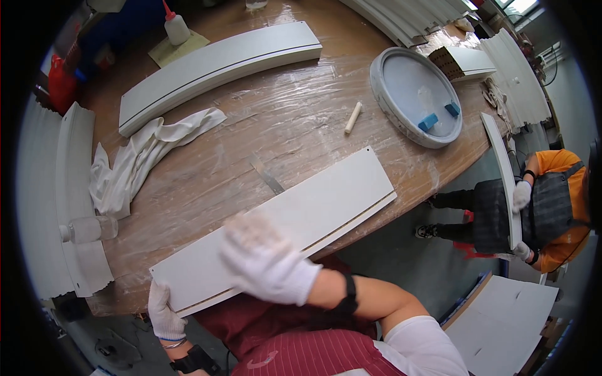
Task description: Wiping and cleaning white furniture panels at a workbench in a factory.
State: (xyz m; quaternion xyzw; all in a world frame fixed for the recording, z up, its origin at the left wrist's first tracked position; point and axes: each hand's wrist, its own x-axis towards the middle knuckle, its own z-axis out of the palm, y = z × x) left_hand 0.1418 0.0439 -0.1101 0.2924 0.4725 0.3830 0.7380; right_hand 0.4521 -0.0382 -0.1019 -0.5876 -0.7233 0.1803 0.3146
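Observation:
A long white panel (332,194) with a narrow groove along its near edge lies slantwise at the table's near edge, in front of me. My left hand (166,314), in a white knit glove, grips the panel's left end at the corner. Over the panel's left half is my right hand (266,260), also gloved. Motion smears its fingers, so whether they hold anything cannot be made out. Just beyond the panel, a flat metal strip (268,175) lies on the table. Farther back there is a short cream-coloured stick (353,118).
Film covers the table (301,113). On it are stacked white panels (219,66), a crumpled cloth (141,150), a clear bottle (91,230), a red-tipped glue bottle (176,28) and a round grey lid (414,88) with blue blocks. At right, a person (552,207) carries a panel.

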